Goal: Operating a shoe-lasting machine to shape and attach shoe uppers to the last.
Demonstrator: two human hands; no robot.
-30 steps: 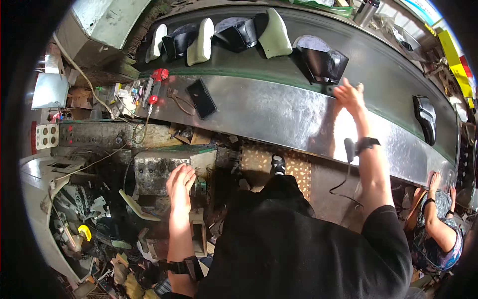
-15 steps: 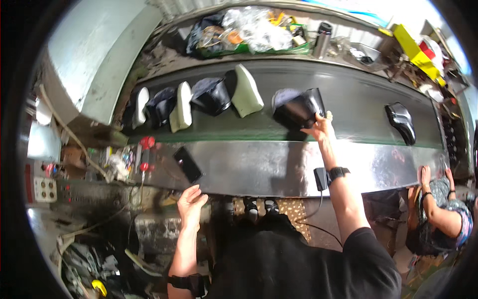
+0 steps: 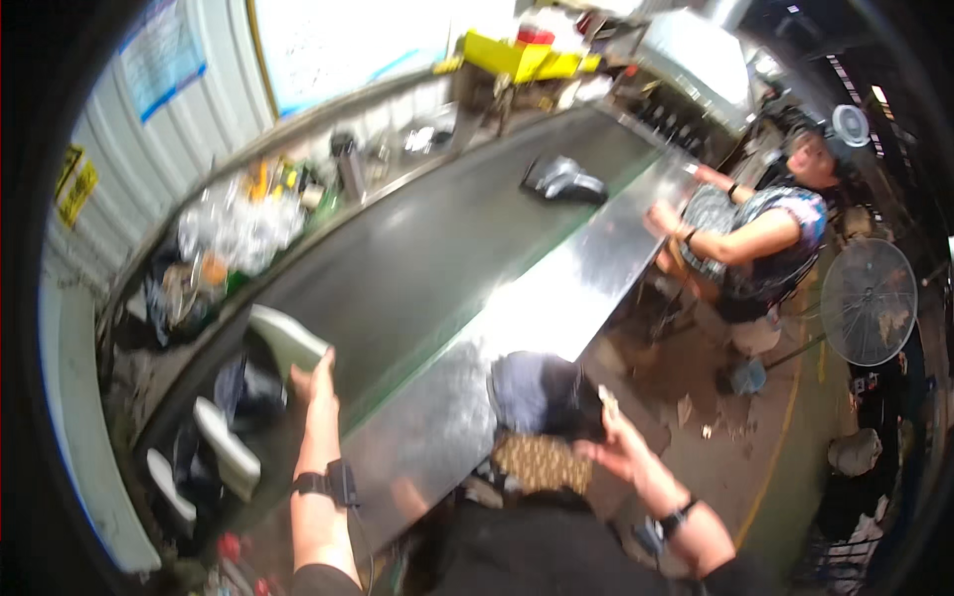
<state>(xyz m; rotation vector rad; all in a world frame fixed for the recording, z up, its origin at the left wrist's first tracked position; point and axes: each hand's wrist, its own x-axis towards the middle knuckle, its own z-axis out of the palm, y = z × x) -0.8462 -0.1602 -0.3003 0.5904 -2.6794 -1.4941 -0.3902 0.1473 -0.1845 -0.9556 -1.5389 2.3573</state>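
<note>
**Lower left: a hand on a pale shoe sole at the belt's edge**

At the lower left of the frame, the person's left hand reaches up from the bottom edge, a black watch-like band on the wrist, and its fingers rest against the near end of a pale, cream-coloured shoe sole. The hand is blurred, so I cannot tell whether it grips the sole or only touches it. The sole lies at the near end of the long dark conveyor belt; its long axis runs from upper left to lower right, and the lower-right end meets the fingers. Just below and left of it sit more pale soles and dark shoe uppers in a loose row that follows the belt's curve toward the bottom left.

The right hand is at centre bottom, off the belt, above the floor beside the shiny steel bench that borders the belt. Its fingers are half spread and a small pale scrap shows at their tips; the blur hides whether they pinch it.

Farther up the belt, upper centre right, lies a grey-and-black shoe upper, well apart from the hands. At the right a seated co-worker leans on the bench, with a round floor fan behind.
</note>
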